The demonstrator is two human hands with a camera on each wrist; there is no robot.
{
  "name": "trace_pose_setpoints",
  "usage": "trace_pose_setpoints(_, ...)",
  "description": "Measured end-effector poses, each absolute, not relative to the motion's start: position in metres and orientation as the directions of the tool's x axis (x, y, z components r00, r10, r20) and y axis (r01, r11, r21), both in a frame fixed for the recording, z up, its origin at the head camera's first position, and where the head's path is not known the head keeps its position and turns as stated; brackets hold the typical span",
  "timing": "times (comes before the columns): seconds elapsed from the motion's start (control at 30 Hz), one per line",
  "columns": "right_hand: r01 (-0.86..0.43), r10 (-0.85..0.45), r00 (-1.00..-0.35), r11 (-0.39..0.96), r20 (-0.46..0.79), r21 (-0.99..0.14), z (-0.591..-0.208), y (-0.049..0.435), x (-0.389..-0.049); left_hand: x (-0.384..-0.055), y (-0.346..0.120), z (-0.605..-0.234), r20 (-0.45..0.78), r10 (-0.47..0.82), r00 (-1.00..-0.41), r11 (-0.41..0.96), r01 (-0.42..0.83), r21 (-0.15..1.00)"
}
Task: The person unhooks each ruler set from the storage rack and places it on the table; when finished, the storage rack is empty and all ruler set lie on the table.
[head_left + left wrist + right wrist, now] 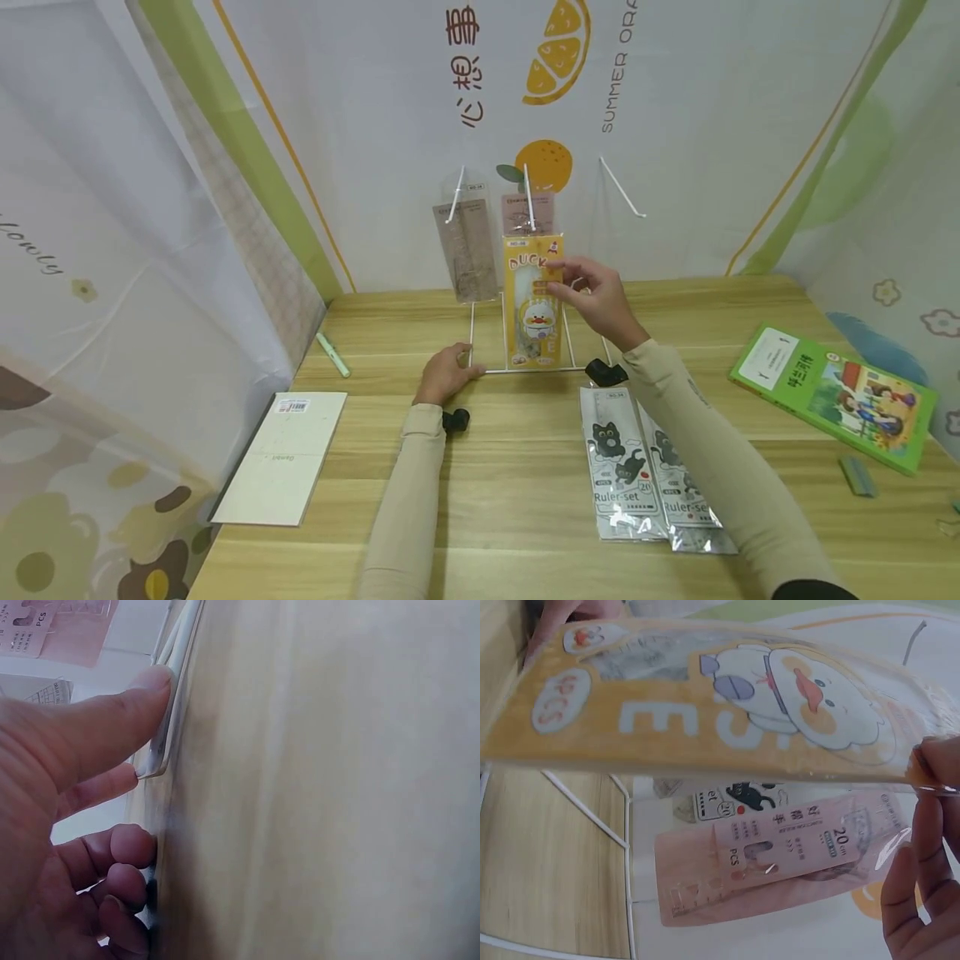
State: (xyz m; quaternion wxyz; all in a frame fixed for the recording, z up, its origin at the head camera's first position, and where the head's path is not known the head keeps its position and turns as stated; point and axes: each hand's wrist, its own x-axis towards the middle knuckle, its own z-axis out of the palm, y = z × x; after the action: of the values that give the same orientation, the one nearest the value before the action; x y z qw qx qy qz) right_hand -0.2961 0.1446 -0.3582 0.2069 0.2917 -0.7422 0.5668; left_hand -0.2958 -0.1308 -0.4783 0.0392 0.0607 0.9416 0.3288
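Note:
A white wire display rack (495,372) stands on the table, with hooks pointing forward at its top. My left hand (446,375) pinches the front left corner of its base between thumb and index finger; the thumb (142,705) lies on the wire in the left wrist view. My right hand (600,300) pinches the right edge of a yellow duck ruler-set packet (532,333), upright below the middle hook (529,200). Behind it hangs a pink ruler packet (780,862). A greyish ruler packet (468,254) hangs tilted from the left hook (455,196).
Two black-cat ruler-set packets (618,467) lie in front, partly under my right forearm. A green book (832,396) and a small green eraser-like block (857,477) are at right. A pale notebook (281,458) and a green pen (333,354) lie at left. The right hook (622,190) carries nothing.

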Motion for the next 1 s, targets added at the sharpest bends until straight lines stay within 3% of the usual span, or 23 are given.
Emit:
trace_pose_setpoints(0.23,-0.687,-0.189,-0.725,0.134,0.662,-0.714,-0.372,0.149,-0.301,-0.296,-0.131,-0.48,-0.037,0.137,-0.99,0.78,0.085,0.62)
trace_pose_setpoints(0.63,-0.705,-0.19,-0.704,0.071,0.684,-0.706,-0.363,0.147,-0.279,-0.296,-0.13,-0.48,-0.042,0.127,-0.991,0.771,0.072,0.633)
trace_pose_setpoints(0.8,-0.659,-0.204,-0.744,0.065,0.636,-0.75,-0.368,0.15,-0.261,-0.296,-0.13,-0.479,-0.038,0.13,-0.991,0.774,0.077,0.629)
trace_pose_setpoints(1.0,-0.462,-0.239,-0.864,0.02,0.444,-0.887,-0.383,0.159,-0.238,-0.298,-0.13,-0.48,-0.052,0.132,-0.99,0.776,0.07,0.627)
